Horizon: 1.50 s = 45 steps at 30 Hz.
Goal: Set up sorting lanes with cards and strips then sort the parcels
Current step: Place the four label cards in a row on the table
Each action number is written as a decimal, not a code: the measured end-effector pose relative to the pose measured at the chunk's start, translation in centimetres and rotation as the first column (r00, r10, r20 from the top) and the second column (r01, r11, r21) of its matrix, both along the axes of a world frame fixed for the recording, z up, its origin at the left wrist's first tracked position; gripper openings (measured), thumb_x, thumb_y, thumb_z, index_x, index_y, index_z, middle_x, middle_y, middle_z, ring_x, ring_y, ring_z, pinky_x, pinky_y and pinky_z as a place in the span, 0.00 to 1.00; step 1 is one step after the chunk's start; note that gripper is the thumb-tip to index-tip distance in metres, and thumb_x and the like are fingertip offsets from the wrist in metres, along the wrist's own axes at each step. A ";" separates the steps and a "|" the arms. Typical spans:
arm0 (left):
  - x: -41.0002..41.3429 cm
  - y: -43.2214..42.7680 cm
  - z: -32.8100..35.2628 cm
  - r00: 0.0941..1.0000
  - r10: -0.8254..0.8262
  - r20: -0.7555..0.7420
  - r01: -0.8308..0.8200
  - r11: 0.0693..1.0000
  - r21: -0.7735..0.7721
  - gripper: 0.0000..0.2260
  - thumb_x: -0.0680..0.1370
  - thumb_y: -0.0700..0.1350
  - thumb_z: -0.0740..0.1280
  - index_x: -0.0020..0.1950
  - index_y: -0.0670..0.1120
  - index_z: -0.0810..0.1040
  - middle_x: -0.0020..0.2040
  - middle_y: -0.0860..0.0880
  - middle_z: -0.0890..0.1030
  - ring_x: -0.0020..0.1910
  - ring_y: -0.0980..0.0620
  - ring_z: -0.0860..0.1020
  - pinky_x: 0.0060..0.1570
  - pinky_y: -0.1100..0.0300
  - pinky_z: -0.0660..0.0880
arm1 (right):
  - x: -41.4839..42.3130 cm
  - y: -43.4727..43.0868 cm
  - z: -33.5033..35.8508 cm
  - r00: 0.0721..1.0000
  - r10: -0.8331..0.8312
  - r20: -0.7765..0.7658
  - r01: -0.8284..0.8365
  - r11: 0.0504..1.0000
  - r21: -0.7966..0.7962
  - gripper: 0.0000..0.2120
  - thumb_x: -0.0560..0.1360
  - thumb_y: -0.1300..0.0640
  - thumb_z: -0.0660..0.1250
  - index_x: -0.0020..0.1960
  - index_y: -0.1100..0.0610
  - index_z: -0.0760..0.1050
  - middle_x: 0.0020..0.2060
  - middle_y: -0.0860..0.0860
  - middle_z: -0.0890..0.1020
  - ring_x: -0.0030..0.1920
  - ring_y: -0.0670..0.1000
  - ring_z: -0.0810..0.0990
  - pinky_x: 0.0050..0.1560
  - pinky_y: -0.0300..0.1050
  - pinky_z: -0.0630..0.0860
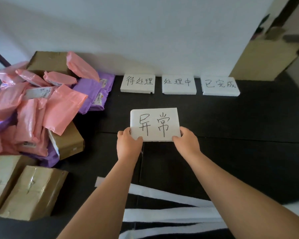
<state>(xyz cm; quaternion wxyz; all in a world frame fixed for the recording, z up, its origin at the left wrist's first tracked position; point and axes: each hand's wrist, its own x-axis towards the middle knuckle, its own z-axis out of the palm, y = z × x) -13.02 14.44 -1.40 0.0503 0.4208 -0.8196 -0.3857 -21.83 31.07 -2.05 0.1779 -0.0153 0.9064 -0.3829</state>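
left grip (129,144) and right grip (186,142) each pinch a near corner of the white card (154,124) spanning between them; parcels (41,109) lie left of both.

I see three cards in a row at the far edge of the mat (248,135), against the wall (145,40): left card (138,83), middle card (179,84), right card (220,86), side by side but apart. Nearer, before the left and middle ones, the fourth card (154,124) sits between the left hand (129,144) and right hand (186,142), each gripping a near corner. The parcel pile (41,107) lies left of the row, two boxes (31,192) near left, and the strips (171,213) nearest, under the forearms.
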 end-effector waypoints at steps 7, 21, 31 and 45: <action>-6.1 10.6 1.7 0.988 -0.147 -0.051 0.145 0.988 -0.043 0.24 0.77 0.45 0.68 0.73 0.49 0.68 0.63 0.49 0.71 0.53 0.51 0.77 0.44 0.59 0.76 | -5.7 10.7 0.6 0.984 -0.179 -0.016 0.179 0.984 -0.010 0.20 0.77 0.58 0.69 0.67 0.51 0.72 0.62 0.52 0.77 0.53 0.50 0.79 0.36 0.37 0.70; -18.4 32.5 1.3 0.969 -0.223 -0.108 0.218 0.975 -0.051 0.22 0.78 0.46 0.68 0.72 0.51 0.69 0.55 0.55 0.69 0.49 0.56 0.75 0.36 0.71 0.67 | -18.7 33.1 2.1 0.984 -0.170 -0.051 0.168 0.985 -0.031 0.19 0.77 0.59 0.67 0.67 0.53 0.72 0.62 0.52 0.76 0.53 0.50 0.79 0.47 0.43 0.79; -30.8 39.7 0.3 0.930 -0.348 -0.123 0.350 0.937 -0.003 0.19 0.80 0.45 0.67 0.70 0.48 0.70 0.64 0.50 0.75 0.58 0.53 0.76 0.51 0.62 0.73 | -29.1 40.7 1.8 0.956 -0.272 -0.108 0.277 0.960 0.041 0.22 0.78 0.59 0.68 0.71 0.54 0.70 0.63 0.53 0.77 0.58 0.53 0.79 0.51 0.46 0.79; -45.8 42.2 -4.2 0.881 -0.472 0.022 0.468 0.879 0.092 0.24 0.81 0.44 0.64 0.77 0.47 0.64 0.72 0.46 0.70 0.66 0.48 0.74 0.51 0.61 0.69 | -42.7 43.0 -2.5 0.973 -0.215 -0.080 0.225 0.962 0.152 0.23 0.79 0.59 0.63 0.74 0.57 0.66 0.64 0.55 0.75 0.52 0.52 0.75 0.43 0.44 0.72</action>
